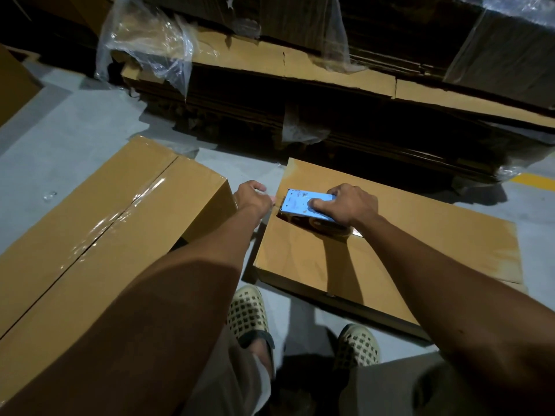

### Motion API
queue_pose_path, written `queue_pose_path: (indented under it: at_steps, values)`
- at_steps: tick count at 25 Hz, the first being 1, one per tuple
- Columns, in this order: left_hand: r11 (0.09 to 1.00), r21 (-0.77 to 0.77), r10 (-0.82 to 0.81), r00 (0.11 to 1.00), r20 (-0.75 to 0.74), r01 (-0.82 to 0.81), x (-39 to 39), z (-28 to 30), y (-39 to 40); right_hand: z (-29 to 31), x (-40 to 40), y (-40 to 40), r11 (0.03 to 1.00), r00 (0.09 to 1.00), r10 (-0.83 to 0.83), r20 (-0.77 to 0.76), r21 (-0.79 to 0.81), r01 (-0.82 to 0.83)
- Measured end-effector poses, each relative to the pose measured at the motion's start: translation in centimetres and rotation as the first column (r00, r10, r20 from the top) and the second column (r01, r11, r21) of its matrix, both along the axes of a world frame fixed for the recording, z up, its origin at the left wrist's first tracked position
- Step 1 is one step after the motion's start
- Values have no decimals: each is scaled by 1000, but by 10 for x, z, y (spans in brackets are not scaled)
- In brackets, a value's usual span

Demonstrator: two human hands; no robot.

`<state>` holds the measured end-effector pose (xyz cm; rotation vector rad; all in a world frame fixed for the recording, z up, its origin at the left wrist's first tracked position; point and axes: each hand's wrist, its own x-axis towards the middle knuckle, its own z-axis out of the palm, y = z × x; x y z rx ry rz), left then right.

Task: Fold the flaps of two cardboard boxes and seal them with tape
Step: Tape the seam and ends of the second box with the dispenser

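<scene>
- a stack of flattened cardboard (300, 94), partly wrapped in torn plastic film (150, 40), is seen across the 12 o'clock part of the view; the far edge of the working box lies near it, so a long pull of the tool toward 12 o'clock could be stopped short by it.
- the sealed box (99, 229) is set at 9 o'clock, its centre seam already covered by a glossy tape strip (129, 211); it is judged finished, and it stands just beside the left arm, where it could be nudged by an elbow.
- the second box (375, 235) lies at 3 o'clock with its flaps folded flat; no tape can be made out along most of its top, so the seal is judged barely begun. if the flaps are not pressed level, a gap could be taped over.
- the right hand (351, 205) is curled firmly round the blue tape dispenser (306, 205), which is pressed on the box top near its 9 o'clock end. if it is tilted or steered off the seam, the tape could wrinkle or miss a flap.
- the left hand (250, 196) is placed at the box's 9 o'clock edge, fingers curled; it appears to pinch the tape end, though this cannot be told for certain. if that end is released early, it could lift or stick to itself.
</scene>
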<state>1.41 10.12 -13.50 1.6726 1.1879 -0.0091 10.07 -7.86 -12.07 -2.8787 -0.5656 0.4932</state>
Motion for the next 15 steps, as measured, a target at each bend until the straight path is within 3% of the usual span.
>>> queue_pose_path:
  at_steps: [9, 13, 15]
  values:
    - [991, 57, 123, 991, -47, -120, 7, -11, -9, 1, -3, 10, 999, 1000, 16, 24, -34, -15]
    - [981, -123, 123, 974, -189, -148, 5, -15, 0, 4, -3, 10, 1000, 1000, 13, 20, -26, -12]
    - [969, -230, 29, 970, -243, -87, 2, -15, 4, 4, -2, 11, 1000, 1000, 10, 9, -25, -9]
